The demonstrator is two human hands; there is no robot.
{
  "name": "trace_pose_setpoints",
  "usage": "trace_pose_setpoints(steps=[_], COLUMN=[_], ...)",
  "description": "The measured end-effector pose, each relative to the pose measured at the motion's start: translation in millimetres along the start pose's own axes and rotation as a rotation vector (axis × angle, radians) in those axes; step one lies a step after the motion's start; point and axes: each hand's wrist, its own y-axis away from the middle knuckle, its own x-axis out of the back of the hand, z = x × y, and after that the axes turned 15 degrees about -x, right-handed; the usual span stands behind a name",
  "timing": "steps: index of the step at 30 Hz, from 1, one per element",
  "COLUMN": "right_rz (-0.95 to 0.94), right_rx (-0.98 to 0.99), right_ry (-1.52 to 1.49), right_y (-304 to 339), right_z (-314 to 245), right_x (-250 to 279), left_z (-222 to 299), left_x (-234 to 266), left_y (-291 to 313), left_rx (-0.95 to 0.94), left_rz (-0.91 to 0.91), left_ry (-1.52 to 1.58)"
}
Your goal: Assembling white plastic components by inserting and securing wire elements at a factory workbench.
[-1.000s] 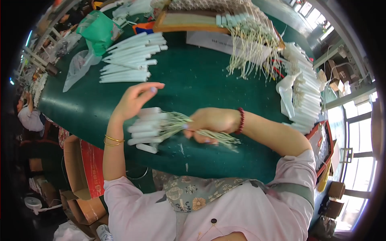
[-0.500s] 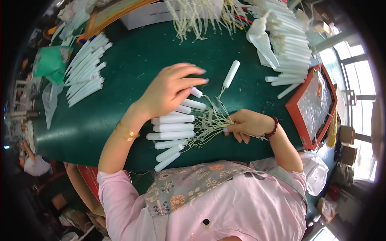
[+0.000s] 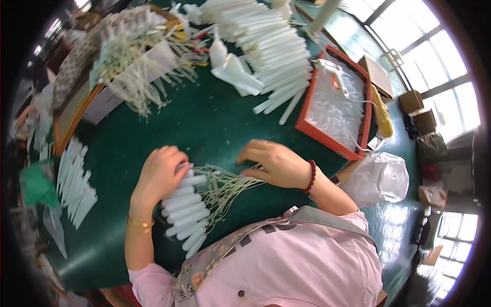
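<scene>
Several white plastic tubes [image 3: 185,212] lie side by side in a slanted row on the green table, thin pale wires [image 3: 225,192] running from their right ends. At the far end of the row, my left hand [image 3: 162,171] is curled around a white tube [image 3: 181,166], mostly hidden by the fingers. To the right, my right hand [image 3: 276,163] has the gathered wires running into it between thumb and fingers. Its index finger is raised away from the thumb, and its lower fingers are hidden. A gold bracelet is on my left wrist, dark red beads on my right.
A big stack of white tubes [image 3: 279,48] is at the back, with a white bottle [image 3: 218,53] beside it. A red-rimmed box [image 3: 303,124] holds clear plastic. More wires [image 3: 138,84] hang at the back left. Another tube pile [image 3: 74,179] and a green bag [image 3: 38,184] are at left.
The view has turned right, shifting the table leftward. The lone tube that lay apart beyond the wires no longer shows there. My left hand has closed around a tube at the row's far end.
</scene>
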Motion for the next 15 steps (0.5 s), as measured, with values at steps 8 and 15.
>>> trace_pose_setpoints(steps=[8, 15], right_rz=[0.93, 0.777], right_rx=[-0.248, -0.111], right_ry=[0.546, 0.511], right_y=[64.5, 94.6], right_z=[61.0, 100.9], right_x=[46.6, 61.5], left_z=[12.1, 14.9], left_x=[-6.0, -7.1], left_y=[12.9, 14.8], left_rx=[0.098, 0.122], left_rz=[0.117, 0.132], left_ry=[0.123, 0.128])
